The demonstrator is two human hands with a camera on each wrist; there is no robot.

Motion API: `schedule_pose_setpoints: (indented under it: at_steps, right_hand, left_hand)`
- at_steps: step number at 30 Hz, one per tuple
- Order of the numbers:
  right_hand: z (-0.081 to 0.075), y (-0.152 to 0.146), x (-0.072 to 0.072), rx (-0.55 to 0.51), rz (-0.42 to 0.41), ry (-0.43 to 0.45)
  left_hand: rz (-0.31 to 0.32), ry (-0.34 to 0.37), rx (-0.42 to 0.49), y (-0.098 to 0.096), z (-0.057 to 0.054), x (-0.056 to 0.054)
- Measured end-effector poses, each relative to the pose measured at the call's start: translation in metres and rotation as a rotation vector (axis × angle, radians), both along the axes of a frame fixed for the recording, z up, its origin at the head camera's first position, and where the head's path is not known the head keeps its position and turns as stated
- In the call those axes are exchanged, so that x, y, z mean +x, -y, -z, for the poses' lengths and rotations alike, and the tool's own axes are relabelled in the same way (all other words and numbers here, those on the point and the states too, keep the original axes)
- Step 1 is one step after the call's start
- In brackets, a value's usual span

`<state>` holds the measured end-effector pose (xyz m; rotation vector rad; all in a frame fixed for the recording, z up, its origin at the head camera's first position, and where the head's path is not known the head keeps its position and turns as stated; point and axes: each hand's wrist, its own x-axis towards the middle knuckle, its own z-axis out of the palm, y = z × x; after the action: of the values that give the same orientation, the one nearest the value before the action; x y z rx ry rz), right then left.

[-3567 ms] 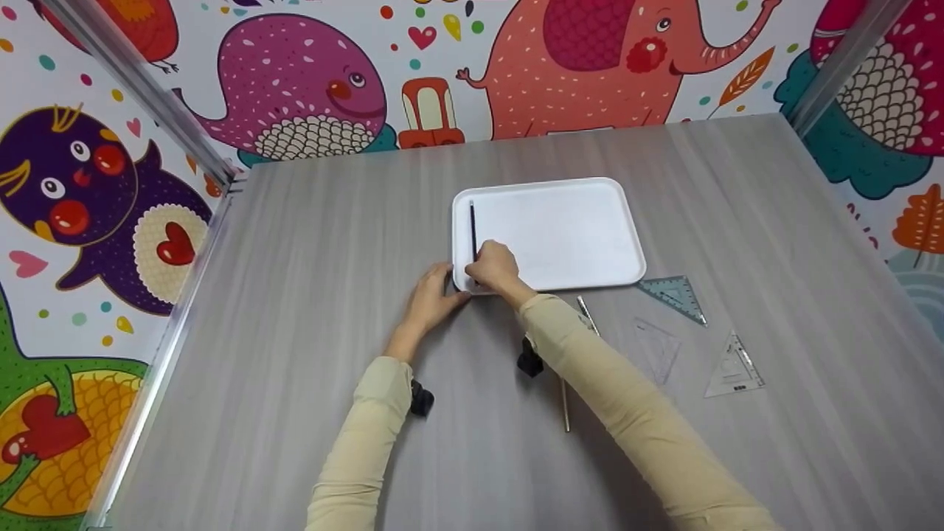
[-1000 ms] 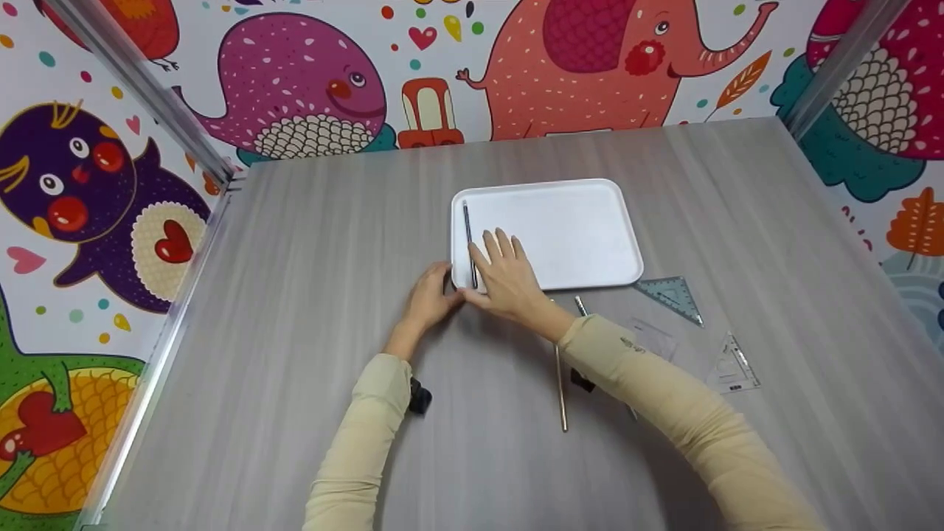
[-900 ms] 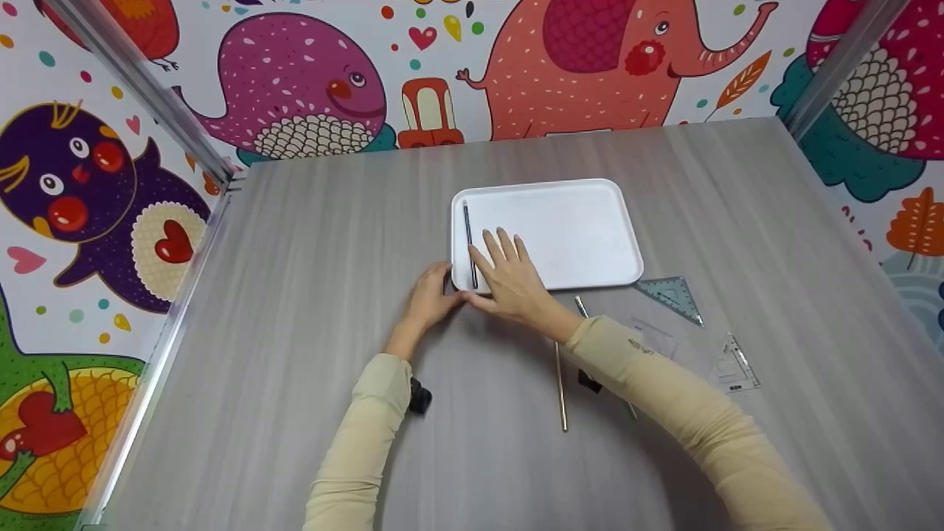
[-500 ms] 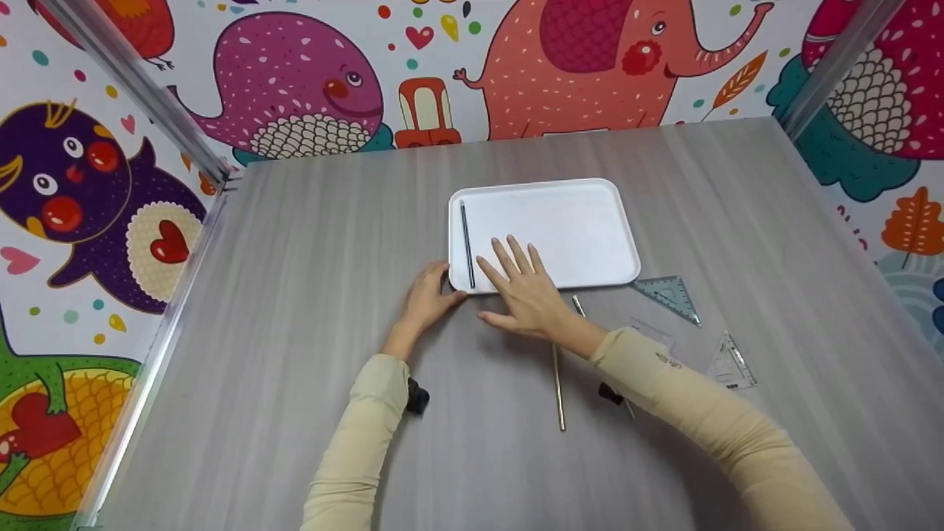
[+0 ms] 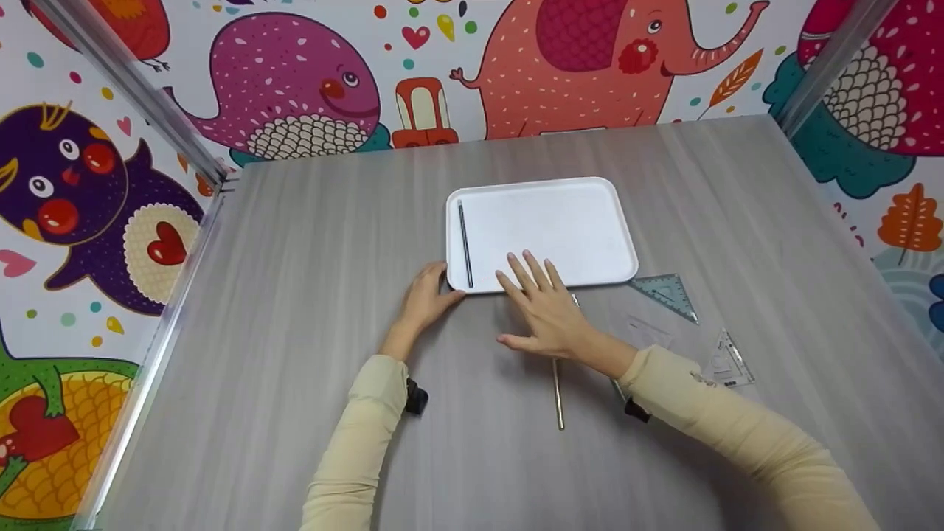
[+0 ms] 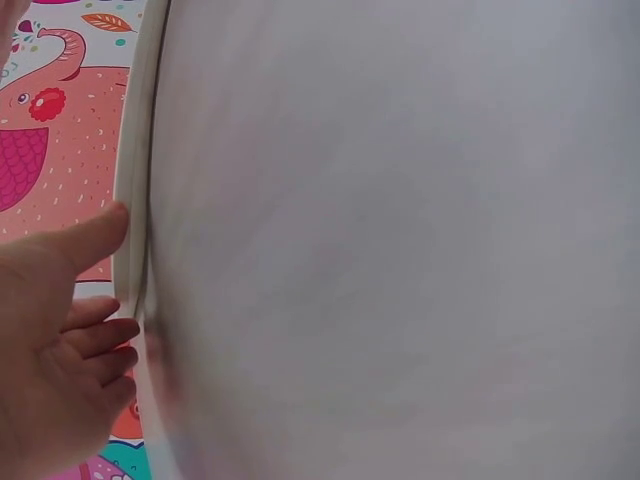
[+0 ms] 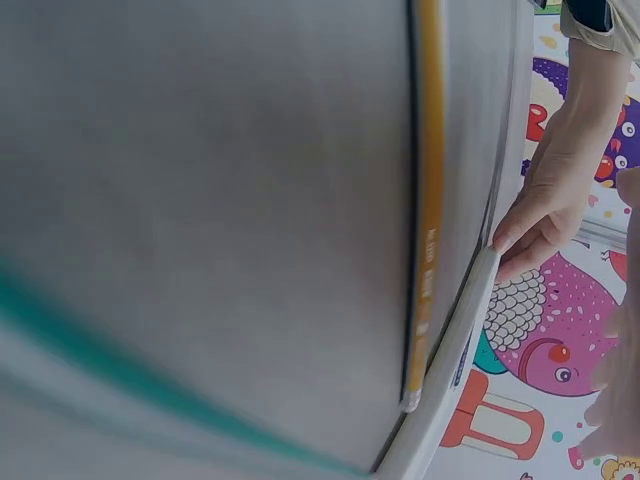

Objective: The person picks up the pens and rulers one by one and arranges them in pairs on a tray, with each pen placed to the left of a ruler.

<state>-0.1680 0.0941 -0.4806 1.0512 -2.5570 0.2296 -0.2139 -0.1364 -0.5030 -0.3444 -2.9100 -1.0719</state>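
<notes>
My left hand (image 5: 422, 301) holds the near left corner of a white tray (image 5: 553, 228), thumb on the near edge and fingers along the left side. In the right wrist view this hand (image 7: 550, 205) grips that same corner. Inside the tray, along its left side, lies a dark pencil (image 5: 465, 243). With fingers spread and nothing in it, my right hand (image 5: 549, 317) is over the tray's near edge. Under it on the table lie a yellow pencil (image 7: 430, 200), gold-looking from the head, and a green one (image 7: 150, 375), partly covered by the hand and forearm.
Right of the tray lie a bluish set square (image 5: 670, 295), a clear flat drawing tool (image 5: 649, 332) and a clear triangular set square (image 5: 730, 361). Cartoon-printed panels (image 5: 295, 81) stand behind and at the sides of the grey wooden table (image 5: 295, 243).
My right hand has let go of the dark pencil, opened, and drawn back to the right and toward me. The pencil now lies nearer the tray's left rim. My left hand stays at the corner.
</notes>
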Motion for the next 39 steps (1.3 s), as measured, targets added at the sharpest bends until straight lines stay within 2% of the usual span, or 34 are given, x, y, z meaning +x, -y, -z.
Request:
schedule_pose_setpoints:
  at_steps: [5,8,12,19,30,39]
  right_hand:
    - [0.006,-0.021,0.004,-0.03,-0.002,0.057]
    - [0.009,-0.031,0.006,-0.013,0.023,0.096]
    - [0.011,-0.04,0.009,0.02,0.055,0.112]
    - [0.011,-0.053,0.014,0.015,0.073,0.131]
    - [0.012,-0.09,0.023,0.021,0.136,0.204]
    - [0.015,-0.111,0.034,0.02,0.156,0.186]
  left_hand:
    - [0.014,-0.009,0.003,0.0,-0.001,0.0]
    - [0.015,-0.007,0.006,0.001,-0.001,0.001]
    - [0.012,0.003,0.012,0.002,0.0,0.001]
    - [0.017,0.001,0.018,0.001,0.001,0.001]
    - [0.001,0.027,0.035,0.001,-0.001,0.001]
    - [0.002,0.032,0.049,0.001,-0.001,0.0]
